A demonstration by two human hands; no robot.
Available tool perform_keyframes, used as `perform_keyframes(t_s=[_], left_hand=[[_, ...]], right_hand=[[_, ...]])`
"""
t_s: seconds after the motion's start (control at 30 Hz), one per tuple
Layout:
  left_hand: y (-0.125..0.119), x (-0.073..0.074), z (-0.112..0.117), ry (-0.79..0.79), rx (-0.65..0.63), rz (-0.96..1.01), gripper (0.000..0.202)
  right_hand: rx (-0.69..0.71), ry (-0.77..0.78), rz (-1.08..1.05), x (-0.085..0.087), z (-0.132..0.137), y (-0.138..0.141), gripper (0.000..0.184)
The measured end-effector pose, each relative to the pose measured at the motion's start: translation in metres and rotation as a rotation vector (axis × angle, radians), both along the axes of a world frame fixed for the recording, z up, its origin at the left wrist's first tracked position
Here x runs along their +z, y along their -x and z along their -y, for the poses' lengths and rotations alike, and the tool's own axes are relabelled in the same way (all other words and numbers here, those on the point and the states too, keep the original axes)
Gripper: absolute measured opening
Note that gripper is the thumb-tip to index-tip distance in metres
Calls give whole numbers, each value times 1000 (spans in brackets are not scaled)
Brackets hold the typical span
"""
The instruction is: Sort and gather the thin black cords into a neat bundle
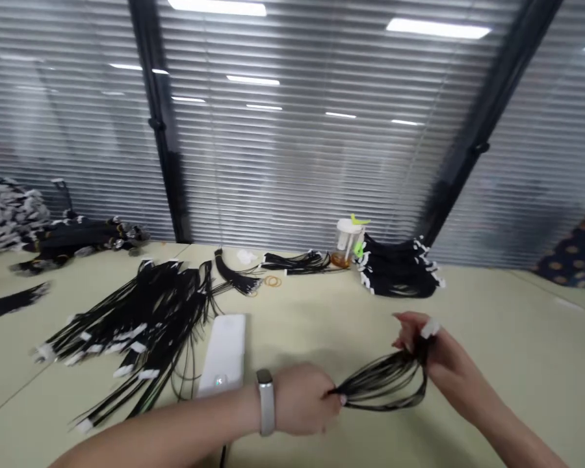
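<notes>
Between my two hands hangs a bundle of thin black cables [385, 383], fanned out into loose loops above the table. My left hand [305, 398], with a grey wristband on the wrist, is closed in a fist around the bundle's left end. At the other end my right hand [419, 341] pinches the gathered cables, and a white connector [429, 328] sticks up by its fingers. Behind my left forearm lies a white rectangular device [223, 354], partly covered by the arm. A large spread of black cables with white connectors [160, 312] is to the left of it.
At the back stand a lidded clear cup [344, 244] and a stack of black cable bundles [397, 266]. Smaller cable bundles [297, 261] and rubber bands [273, 281] lie left of the cup. More cables [82, 237] are heaped far left. A patterned dark cloth item [578, 253] is far right.
</notes>
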State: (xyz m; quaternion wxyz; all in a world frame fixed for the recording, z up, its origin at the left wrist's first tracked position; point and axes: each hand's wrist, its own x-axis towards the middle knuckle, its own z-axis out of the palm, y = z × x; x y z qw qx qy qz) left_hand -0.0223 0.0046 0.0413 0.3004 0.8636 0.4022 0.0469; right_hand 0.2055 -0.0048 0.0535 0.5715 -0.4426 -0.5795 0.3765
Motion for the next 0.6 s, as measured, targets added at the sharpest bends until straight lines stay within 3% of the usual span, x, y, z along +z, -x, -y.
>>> perform_keyframes(t_s=[0.07,0.13,0.23,0.37,0.47,0.53,0.6], left_hand=[[1,-6,-1,66,-5,1,40],[2,-15,-4,118,7,2,34],[4,-21,-7,207,0,33,39],[2,-5,-2,113,-73,181,40],[2,14,8,25,-76,264,36],[6,22,11,-54,-80,304,38],[11,25,12,-105,-90,315,57]], right_hand=[[-15,95,88,3,6,9,27],[-5,249,-213,8,5,12,19],[-79,250,-410,25,5,6,23],[-90,170,-707,63,19,-1,25],[9,135,-719,89,22,-9,26],[-4,58,-654,99,4,-25,26],[-73,70,-536,105,-31,-49,25]])
